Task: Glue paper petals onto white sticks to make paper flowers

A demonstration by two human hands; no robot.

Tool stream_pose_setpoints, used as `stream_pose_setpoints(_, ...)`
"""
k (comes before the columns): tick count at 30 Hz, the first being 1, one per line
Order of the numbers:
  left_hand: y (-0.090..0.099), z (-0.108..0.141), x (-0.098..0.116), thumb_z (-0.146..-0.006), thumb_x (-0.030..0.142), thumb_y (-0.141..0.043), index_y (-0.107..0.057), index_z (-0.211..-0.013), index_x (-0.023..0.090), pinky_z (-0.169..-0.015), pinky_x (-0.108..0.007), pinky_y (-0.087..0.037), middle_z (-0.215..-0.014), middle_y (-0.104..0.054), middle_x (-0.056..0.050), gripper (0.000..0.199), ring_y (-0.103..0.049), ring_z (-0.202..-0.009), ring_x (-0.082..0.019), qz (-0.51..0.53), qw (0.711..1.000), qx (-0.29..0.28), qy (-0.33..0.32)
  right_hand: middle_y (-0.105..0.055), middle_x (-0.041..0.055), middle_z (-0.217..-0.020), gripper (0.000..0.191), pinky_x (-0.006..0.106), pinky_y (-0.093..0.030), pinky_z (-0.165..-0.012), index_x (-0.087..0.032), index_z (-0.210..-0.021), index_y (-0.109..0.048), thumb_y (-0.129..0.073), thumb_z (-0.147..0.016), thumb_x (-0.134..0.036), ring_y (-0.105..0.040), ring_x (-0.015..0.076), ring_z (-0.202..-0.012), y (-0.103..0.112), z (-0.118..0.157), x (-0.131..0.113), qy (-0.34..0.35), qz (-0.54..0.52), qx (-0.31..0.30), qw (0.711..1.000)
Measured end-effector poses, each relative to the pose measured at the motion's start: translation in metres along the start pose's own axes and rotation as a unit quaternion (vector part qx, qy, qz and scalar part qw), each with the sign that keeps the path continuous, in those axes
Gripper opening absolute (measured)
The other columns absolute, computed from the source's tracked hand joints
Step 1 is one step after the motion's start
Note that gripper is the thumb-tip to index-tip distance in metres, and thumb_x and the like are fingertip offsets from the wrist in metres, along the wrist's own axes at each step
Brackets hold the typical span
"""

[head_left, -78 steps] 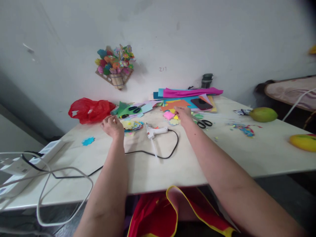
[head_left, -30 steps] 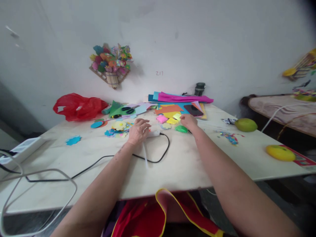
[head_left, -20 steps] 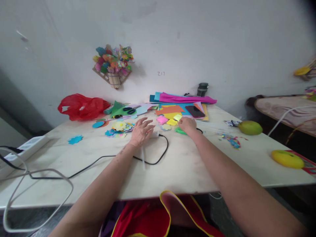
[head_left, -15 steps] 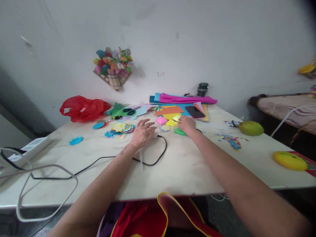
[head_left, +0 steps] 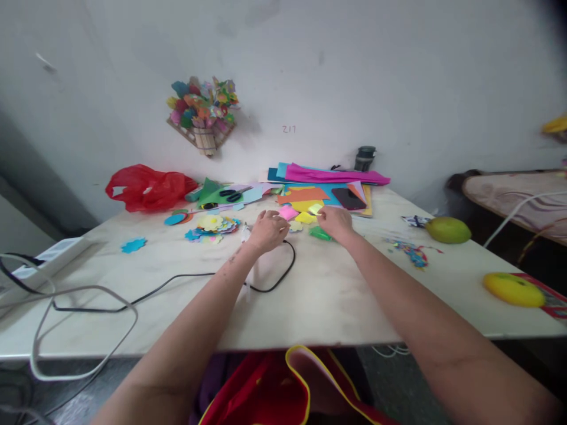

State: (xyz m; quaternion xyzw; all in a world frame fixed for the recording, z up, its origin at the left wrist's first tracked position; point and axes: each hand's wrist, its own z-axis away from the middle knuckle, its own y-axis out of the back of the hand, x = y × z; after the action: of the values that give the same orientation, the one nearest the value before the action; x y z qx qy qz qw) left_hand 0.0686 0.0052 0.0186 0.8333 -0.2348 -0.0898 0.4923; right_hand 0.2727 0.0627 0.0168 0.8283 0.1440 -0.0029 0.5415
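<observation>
My left hand (head_left: 268, 231) is held low over the middle of the table, fingers bent loosely to the right and a little apart. No held thing shows in it. A pink folded piece (head_left: 288, 212) and a cream paper flower (head_left: 295, 226) are right beside its fingertips. My right hand (head_left: 335, 223) is closed in a pinch at the edge of a pale yellow piece (head_left: 315, 209). Below those fingers are a brighter yellow piece (head_left: 305, 218) and a shiny green piece (head_left: 319, 234). A pile of paper flowers (head_left: 211, 227) sits left of my left hand.
Coloured sheets (head_left: 305, 195), a phone (head_left: 349, 199) and scissors (head_left: 231, 194) lie at the back. A red plastic bag (head_left: 148, 188) is at the back left. A black cable (head_left: 177, 277) crosses the table from the power strip (head_left: 48, 260). A green mango (head_left: 448, 229) and paper scraps (head_left: 411, 252) lie right.
My left hand has moved right towards the pink piece, its fingers less spread. My right hand stays by the pale yellow piece. The view has shifted slightly.
</observation>
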Motion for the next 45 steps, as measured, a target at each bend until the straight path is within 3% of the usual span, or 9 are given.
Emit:
stream_pose_setpoints(4,-0.002,-0.007,-0.004,-0.069,0.011,-0.049,-0.067,-0.09,0.025,-0.096,-0.043,-0.033,-0.1,-0.067,-0.001,0.032,-0.051,-0.106,-0.023,0.025,1.0,0.001,0.013,-0.067,0.0053,-0.097,0.03,0.03,-0.038,-0.076,-0.023,-0.099,-0.065,-0.043,-0.078,-0.024,-0.058,0.0211,-0.092,0.005,-0.004,0.014,-0.044,-0.025,0.0,0.999)
stream_pose_setpoints(10,-0.001,-0.003,-0.021,-0.065,0.008,-0.041,-0.068,-0.07,0.024,-0.092,-0.039,-0.041,-0.093,-0.068,0.001,0.032,-0.053,-0.103,-0.022,0.116,0.987,0.072,0.084,-0.067,0.0041,-0.099,0.032,0.03,-0.039,-0.076,-0.024,-0.1,-0.065,-0.042,-0.078,-0.02,-0.059,0.0208,-0.092,0.001,-0.006,0.027,-0.069,-0.047,0.015,0.996)
stream_pose_setpoints(13,0.0,0.005,-0.028,-0.064,0.009,-0.039,-0.067,-0.067,0.023,-0.09,-0.038,-0.042,-0.09,-0.069,0.0,0.032,-0.053,-0.102,-0.021,0.152,0.974,0.097,0.134,-0.067,0.0029,-0.099,0.03,0.029,-0.038,-0.077,-0.024,-0.099,-0.065,-0.043,-0.078,-0.022,-0.058,0.0196,-0.094,-0.002,-0.005,0.025,-0.053,-0.05,0.01,0.997)
stream_pose_setpoints(20,0.0,0.013,-0.036,-0.063,0.008,-0.038,-0.065,-0.059,0.022,-0.09,-0.038,-0.041,-0.089,-0.069,-0.001,0.031,-0.052,-0.1,-0.021,0.137,0.973,0.139,0.125,-0.066,0.0011,-0.101,0.032,0.031,-0.032,-0.083,-0.025,-0.098,-0.066,-0.047,-0.074,-0.017,-0.054,0.0195,-0.098,-0.003,0.0,-0.002,0.06,-0.034,-0.031,0.997)
stream_pose_setpoints(25,-0.002,0.014,-0.033,-0.065,0.01,-0.037,-0.067,-0.064,0.021,-0.089,-0.038,-0.041,-0.09,-0.069,-0.001,0.032,-0.051,-0.102,-0.021,0.111,0.981,0.119,0.104,-0.065,0.0037,-0.104,0.031,0.035,-0.027,-0.088,-0.024,-0.101,-0.065,-0.048,-0.075,-0.023,-0.05,0.0222,-0.101,-0.004,0.0,-0.014,0.113,-0.011,-0.035,0.993)
stream_pose_setpoints(29,-0.002,0.015,-0.028,-0.067,0.012,-0.037,-0.068,-0.069,0.021,-0.088,-0.037,-0.041,-0.092,-0.068,-0.001,0.033,-0.05,-0.103,-0.021,0.09,0.989,0.09,0.076,-0.064,0.0064,-0.106,0.038,0.037,-0.029,-0.086,-0.024,-0.109,-0.061,-0.048,-0.074,-0.027,-0.05,0.0249,-0.102,-0.005,-0.005,-0.007,0.067,0.022,-0.061,0.996)
stream_pose_setpoints(35,-0.001,0.014,-0.022,-0.066,0.011,-0.038,-0.068,-0.072,0.02,-0.089,-0.036,-0.04,-0.093,-0.068,0.0,0.032,-0.049,-0.105,-0.021,0.068,0.994,0.065,0.049,-0.062,0.0101,-0.107,0.049,0.041,-0.031,-0.084,-0.022,-0.112,-0.057,-0.046,-0.073,-0.05,-0.049,0.0297,-0.103,-0.014,-0.008,-0.01,0.037,0.034,-0.092,0.995)
stream_pose_setpoints(41,-0.003,0.014,-0.019,-0.067,0.01,-0.038,-0.068,-0.072,0.02,-0.09,-0.036,-0.039,-0.093,-0.068,0.0,0.032,-0.048,-0.106,-0.021,0.053,0.996,0.06,0.044,-0.059,0.012,-0.107,0.044,0.041,-0.029,-0.086,-0.02,-0.11,-0.057,-0.049,-0.074,-0.045,-0.046,0.0296,-0.106,-0.025,-0.012,-0.017,0.02,0.04,-0.083,0.996)
stream_pose_setpoints(45,-0.002,0.014,-0.016,-0.066,0.009,-0.039,-0.068,-0.071,0.02,-0.09,-0.036,-0.039,-0.091,-0.068,0.0,0.031,-0.049,-0.106,-0.022,0.05,0.996,0.054,0.04,-0.058,0.0136,-0.105,0.042,0.039,-0.029,-0.086,-0.016,-0.113,-0.053,-0.05,-0.075,-0.034,-0.049,0.0278,-0.1,-0.027,-0.01,-0.018,0.044,0.057,-0.054,0.996)
